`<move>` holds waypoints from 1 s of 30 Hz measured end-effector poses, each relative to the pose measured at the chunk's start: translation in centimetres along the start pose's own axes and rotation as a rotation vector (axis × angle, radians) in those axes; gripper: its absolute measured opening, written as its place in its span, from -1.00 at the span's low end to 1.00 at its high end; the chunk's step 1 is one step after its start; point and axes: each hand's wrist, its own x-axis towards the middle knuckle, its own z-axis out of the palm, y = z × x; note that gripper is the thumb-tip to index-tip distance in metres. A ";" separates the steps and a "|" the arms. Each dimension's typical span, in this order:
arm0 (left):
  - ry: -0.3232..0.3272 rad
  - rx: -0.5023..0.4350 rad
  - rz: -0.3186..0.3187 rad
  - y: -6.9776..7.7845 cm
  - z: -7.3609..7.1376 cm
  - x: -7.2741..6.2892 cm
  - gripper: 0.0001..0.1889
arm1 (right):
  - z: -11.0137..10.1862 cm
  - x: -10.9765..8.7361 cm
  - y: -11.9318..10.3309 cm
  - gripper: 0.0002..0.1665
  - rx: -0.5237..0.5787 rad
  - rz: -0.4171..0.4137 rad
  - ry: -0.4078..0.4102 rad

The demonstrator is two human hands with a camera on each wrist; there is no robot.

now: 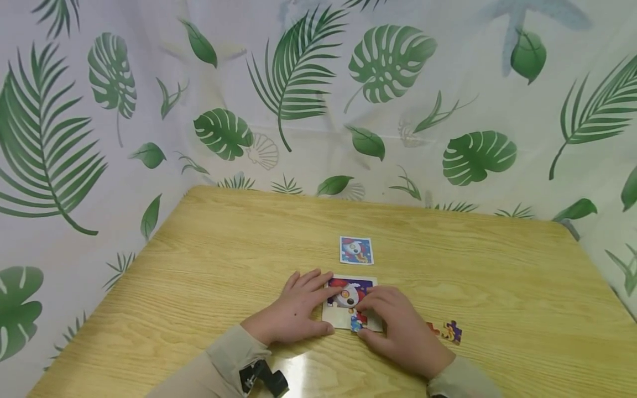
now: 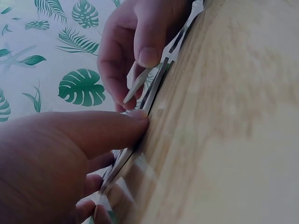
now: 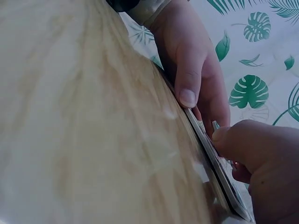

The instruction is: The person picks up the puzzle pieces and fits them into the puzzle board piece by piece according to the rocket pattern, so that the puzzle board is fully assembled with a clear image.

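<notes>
A small jigsaw puzzle board (image 1: 338,317) lies on the table, its upper part filled with a picture of a white cartoon head on blue and red. My left hand (image 1: 296,314) rests on the board's left side, the index finger stretched over the picture and the thumb at the lower left corner. Between thumb and fingers, my right hand (image 1: 400,329) pinches a blue and red puzzle piece (image 1: 356,322) over the board's lower part. The left wrist view shows this puzzle piece (image 2: 136,87) tilted, raised off the board at one edge.
Two loose puzzle pieces, one purple and orange (image 1: 452,332) and one red (image 1: 433,328), lie right of my right hand, the red one partly hidden. A small picture card (image 1: 356,251) lies beyond the board. A leaf-patterned cloth (image 1: 308,149) hangs behind the wooden table (image 1: 239,232).
</notes>
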 end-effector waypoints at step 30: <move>0.018 -0.027 -0.036 -0.1 0.3 0.2 -0.25 | 1.1 0.8 -1.3 -0.48 -0.098 -0.126 -0.063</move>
